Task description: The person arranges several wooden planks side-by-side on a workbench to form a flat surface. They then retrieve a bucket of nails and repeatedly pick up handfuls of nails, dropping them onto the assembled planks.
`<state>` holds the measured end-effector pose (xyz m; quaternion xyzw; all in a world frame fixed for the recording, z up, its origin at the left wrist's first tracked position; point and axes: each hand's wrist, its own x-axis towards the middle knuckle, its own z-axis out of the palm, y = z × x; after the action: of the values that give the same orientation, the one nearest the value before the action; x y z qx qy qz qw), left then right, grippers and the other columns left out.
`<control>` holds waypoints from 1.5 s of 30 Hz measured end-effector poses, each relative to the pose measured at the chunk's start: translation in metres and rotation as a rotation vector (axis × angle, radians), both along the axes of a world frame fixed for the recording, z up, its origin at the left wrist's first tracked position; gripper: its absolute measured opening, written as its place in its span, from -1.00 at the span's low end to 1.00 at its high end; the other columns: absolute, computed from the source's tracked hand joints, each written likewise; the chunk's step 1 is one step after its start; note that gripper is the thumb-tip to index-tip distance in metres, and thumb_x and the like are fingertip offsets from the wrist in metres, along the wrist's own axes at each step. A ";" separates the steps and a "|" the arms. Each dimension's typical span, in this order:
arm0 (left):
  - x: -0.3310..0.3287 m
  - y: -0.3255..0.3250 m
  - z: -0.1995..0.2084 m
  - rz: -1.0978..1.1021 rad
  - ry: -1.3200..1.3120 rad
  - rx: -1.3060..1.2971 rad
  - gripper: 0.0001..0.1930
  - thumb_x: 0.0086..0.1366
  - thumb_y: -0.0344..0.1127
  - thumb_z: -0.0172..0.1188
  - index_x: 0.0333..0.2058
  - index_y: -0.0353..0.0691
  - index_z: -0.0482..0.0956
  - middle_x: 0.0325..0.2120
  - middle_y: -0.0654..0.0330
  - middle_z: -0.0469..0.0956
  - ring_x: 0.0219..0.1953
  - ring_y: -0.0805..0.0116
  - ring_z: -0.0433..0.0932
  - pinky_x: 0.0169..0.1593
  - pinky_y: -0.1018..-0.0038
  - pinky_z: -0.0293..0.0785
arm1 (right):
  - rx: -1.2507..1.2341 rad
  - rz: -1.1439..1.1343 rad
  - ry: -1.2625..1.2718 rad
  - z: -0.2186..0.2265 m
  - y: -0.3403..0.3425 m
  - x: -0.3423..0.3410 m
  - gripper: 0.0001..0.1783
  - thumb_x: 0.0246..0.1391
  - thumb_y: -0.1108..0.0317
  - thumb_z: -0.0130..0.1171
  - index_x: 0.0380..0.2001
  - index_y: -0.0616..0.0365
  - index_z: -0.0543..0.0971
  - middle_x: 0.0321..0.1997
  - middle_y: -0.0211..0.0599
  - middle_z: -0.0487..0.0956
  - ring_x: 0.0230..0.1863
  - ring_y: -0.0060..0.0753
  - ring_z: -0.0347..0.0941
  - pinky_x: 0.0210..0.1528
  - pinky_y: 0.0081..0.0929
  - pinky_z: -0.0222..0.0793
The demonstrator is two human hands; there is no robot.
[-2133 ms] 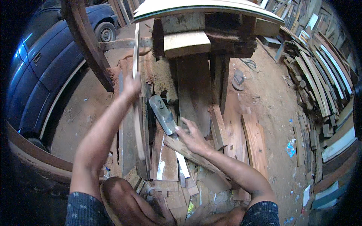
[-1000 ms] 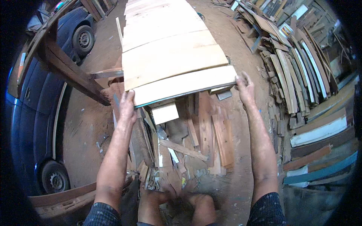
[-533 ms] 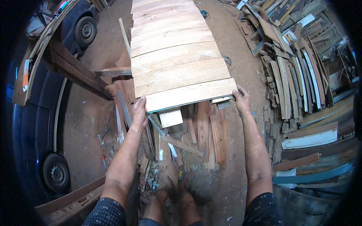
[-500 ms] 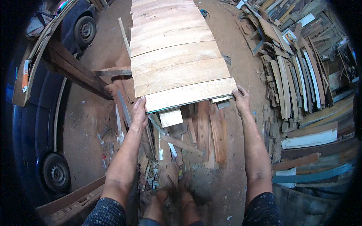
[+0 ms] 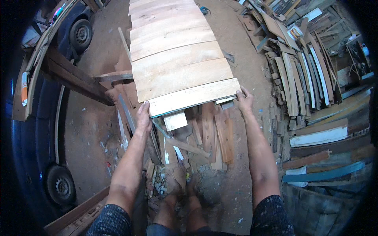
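A pale wooden board (image 5: 195, 95) lies crosswise at the near end of a long row of similar planks (image 5: 177, 55) set edge to edge. My left hand (image 5: 144, 117) grips its left end, with the thumb on the top edge and the other fingers mostly hidden. At the right end, my right hand (image 5: 245, 100) is closed around the corner, fingers over the outer side. Beneath the board's near edge, a pale wood block (image 5: 175, 121) sticks out.
Offcuts and brown planks (image 5: 223, 137) lie under the row and near my feet. To the left are a dark wooden beam (image 5: 76, 78) and a dark blue vehicle (image 5: 37, 145). Stacked boards (image 5: 301, 82), a white bucket (image 5: 294, 32) and a bluish strip (image 5: 325, 172) are on the right.
The whole scene has shifted slightly left in view. Both hands keep their hold on the ends of the board, which shows no clear movement against the other planks.
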<state>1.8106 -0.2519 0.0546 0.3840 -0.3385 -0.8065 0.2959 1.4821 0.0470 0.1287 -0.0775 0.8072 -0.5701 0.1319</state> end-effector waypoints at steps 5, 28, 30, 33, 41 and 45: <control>-0.002 0.003 0.004 -0.016 -0.006 0.004 -0.60 0.52 -0.20 0.05 0.15 -0.40 0.46 0.08 0.07 0.57 0.12 0.26 0.55 0.21 0.28 0.46 | 0.046 -0.043 -0.027 0.004 0.000 -0.001 -0.52 0.25 0.44 0.21 0.22 0.35 0.50 0.02 -0.06 0.65 -0.08 -0.33 0.61 -0.14 -0.44 0.58; 0.001 0.003 -0.001 -0.019 0.051 0.006 -0.56 0.49 -0.19 0.13 0.20 -0.35 0.44 0.11 0.11 0.56 0.13 0.31 0.53 0.24 0.36 0.40 | -0.034 -0.027 0.066 -0.024 0.005 -0.008 -0.48 0.23 0.38 0.24 0.21 0.41 0.50 0.08 0.06 0.64 0.06 -0.27 0.60 0.11 -0.41 0.49; 0.000 0.006 0.003 -0.002 0.042 -0.024 -0.59 0.49 -0.21 0.12 0.17 -0.35 0.46 0.09 0.12 0.58 0.11 0.31 0.55 0.23 0.36 0.41 | -0.050 -0.051 0.030 -0.023 0.003 -0.008 -0.48 0.23 0.38 0.24 0.22 0.40 0.49 0.07 0.04 0.65 0.04 -0.29 0.61 0.08 -0.42 0.50; -0.002 0.008 0.008 0.002 0.041 -0.007 -0.61 0.49 -0.21 0.13 0.15 -0.34 0.48 0.06 0.12 0.60 0.10 0.31 0.56 0.22 0.36 0.42 | -0.007 -0.030 0.040 -0.025 0.006 -0.010 -0.47 0.23 0.38 0.24 0.23 0.38 0.49 0.07 0.03 0.65 0.04 -0.28 0.61 0.10 -0.40 0.49; -0.003 0.007 0.005 -0.020 0.027 -0.049 -0.60 0.51 -0.18 0.10 0.15 -0.34 0.47 0.04 0.11 0.60 0.06 0.31 0.58 0.17 0.37 0.46 | -0.052 -0.048 0.079 -0.038 0.007 -0.016 -0.49 0.21 0.37 0.26 0.18 0.40 0.53 0.12 0.05 0.63 0.13 -0.25 0.57 0.19 -0.37 0.43; -0.006 0.009 0.006 -0.015 -0.010 -0.055 -0.57 0.54 -0.16 0.03 0.20 -0.37 0.43 0.09 0.09 0.57 0.11 0.30 0.55 0.21 0.34 0.44 | -0.060 -0.032 0.109 -0.035 0.006 -0.017 -0.48 0.22 0.37 0.25 0.19 0.41 0.52 0.15 0.06 0.61 0.15 -0.24 0.56 0.21 -0.37 0.43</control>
<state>1.8046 -0.2425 0.0611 0.3770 -0.3650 -0.7971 0.2986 1.4648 0.0528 0.0935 -0.0992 0.7969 -0.5910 0.0764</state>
